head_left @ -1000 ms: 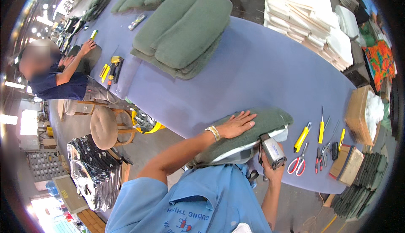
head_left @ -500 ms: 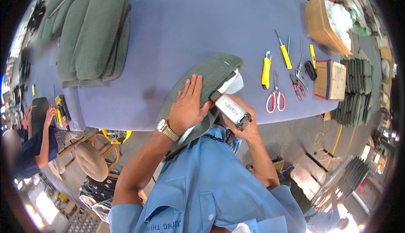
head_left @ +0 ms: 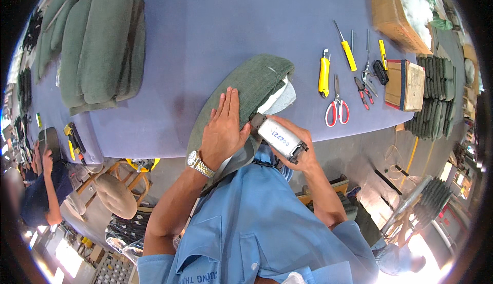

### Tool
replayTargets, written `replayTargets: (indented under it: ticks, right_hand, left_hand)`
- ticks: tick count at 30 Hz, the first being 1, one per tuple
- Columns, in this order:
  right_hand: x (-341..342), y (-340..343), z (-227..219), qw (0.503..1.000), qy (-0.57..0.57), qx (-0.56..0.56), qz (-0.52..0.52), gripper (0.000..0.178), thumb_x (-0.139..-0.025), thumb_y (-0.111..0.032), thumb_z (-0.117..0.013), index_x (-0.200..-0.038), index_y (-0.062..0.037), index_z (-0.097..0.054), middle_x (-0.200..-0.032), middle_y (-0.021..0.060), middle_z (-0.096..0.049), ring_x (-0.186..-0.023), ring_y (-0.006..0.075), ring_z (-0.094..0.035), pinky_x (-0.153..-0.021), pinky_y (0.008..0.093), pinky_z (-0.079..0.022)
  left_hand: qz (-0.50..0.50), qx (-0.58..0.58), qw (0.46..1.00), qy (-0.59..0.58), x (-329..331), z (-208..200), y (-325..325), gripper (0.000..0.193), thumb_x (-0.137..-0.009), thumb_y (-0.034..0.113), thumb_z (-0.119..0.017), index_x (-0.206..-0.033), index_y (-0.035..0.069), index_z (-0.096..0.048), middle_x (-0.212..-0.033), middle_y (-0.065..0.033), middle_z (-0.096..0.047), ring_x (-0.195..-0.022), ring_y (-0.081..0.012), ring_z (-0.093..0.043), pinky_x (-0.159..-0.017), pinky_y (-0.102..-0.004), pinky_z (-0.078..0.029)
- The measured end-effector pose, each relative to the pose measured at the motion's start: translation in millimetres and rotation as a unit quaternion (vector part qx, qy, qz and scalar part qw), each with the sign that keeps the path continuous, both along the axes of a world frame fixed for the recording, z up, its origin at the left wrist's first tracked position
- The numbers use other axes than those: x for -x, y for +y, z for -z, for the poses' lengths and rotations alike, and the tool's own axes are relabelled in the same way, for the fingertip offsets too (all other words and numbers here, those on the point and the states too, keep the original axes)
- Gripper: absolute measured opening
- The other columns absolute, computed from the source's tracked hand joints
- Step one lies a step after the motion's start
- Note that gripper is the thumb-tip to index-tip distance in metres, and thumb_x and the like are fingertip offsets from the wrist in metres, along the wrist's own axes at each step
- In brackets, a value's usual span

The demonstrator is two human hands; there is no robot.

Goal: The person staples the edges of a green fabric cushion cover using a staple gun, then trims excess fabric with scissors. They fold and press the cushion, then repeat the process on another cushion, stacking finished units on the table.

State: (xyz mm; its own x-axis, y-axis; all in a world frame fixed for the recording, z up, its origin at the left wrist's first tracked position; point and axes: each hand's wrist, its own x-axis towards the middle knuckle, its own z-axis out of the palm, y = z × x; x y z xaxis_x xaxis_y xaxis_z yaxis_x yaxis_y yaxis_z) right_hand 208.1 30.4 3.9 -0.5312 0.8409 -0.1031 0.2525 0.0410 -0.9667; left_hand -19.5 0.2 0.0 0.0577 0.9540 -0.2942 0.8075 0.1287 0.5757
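A curved, dark green upholstered pad (head_left: 251, 81) lies at the table's near edge and extends toward my body. White and pale lining (head_left: 280, 98) shows along its right side. My left hand (head_left: 222, 130) rests flat on the fabric, fingers stretched out, with the thumb pointing toward the tool's nose. Wrapped in my right hand (head_left: 302, 132) is a silver staple gun (head_left: 280, 139). Its dark nose meets the pad's inner edge beside my left thumb. The exact contact point is hidden.
Right of the pad lie red-handled scissors (head_left: 337, 109), a yellow utility knife (head_left: 324, 73), a yellow-handled screwdriver (head_left: 348, 55) and pliers (head_left: 363, 93). Cardboard boxes (head_left: 393, 14) stand at the table's right end. Green pads (head_left: 105, 42) are stacked far left. Another person (head_left: 49, 186) works at left.
The view has shifted slightly, so the table items appear higher. Both hands keep nearly the same place on the pad, and the staple gun's nose remains at its edge.
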Motion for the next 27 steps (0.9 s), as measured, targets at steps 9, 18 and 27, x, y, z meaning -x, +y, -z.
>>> replayTargets:
  ticks: [9,18,27]
  right_hand:
    - [7.3,2.1,-8.4,0.999,-0.026,0.028,0.01,0.06,-0.077,-0.001,-0.073,-0.136,0.0008,-0.061,-0.119,0.0148,-0.071,-0.105,0.0212,-0.072,-0.091,0.0309,-0.054]
    - [1.5,-8.4,3.3,0.999,0.007,-0.049,-0.004,0.061,-0.077,-0.001,-0.076,-0.136,0.0032,-0.06,-0.127,0.0199,-0.07,-0.113,0.0258,-0.071,-0.096,0.0348,-0.055]
    - [9.3,-2.2,-14.1,0.998,-0.024,0.054,-0.006,0.062,-0.075,-0.004,-0.075,-0.136,-0.0013,-0.061,-0.121,0.0161,-0.072,-0.108,0.0252,-0.072,-0.093,0.0332,-0.054]
  left_hand:
    - [-0.02,0.017,0.999,0.024,-10.3,-3.4,5.5,0.095,-0.083,0.014,-0.076,-0.16,-0.005,-0.023,-0.164,-0.0268,-0.032,-0.151,-0.0438,-0.034,-0.117,-0.0582,-0.039]
    - [-0.01,-0.004,1.0,0.023,-6.5,-2.5,5.0,0.096,-0.082,0.014,-0.077,-0.159,-0.006,-0.025,-0.165,-0.0262,-0.032,-0.151,-0.0419,-0.035,-0.117,-0.0583,-0.039]
    - [-0.042,0.035,0.998,0.024,-19.7,2.5,5.0,0.1,-0.078,0.006,-0.076,-0.162,-0.001,-0.022,-0.166,-0.0236,-0.03,-0.153,-0.0416,-0.032,-0.118,-0.0602,-0.037]
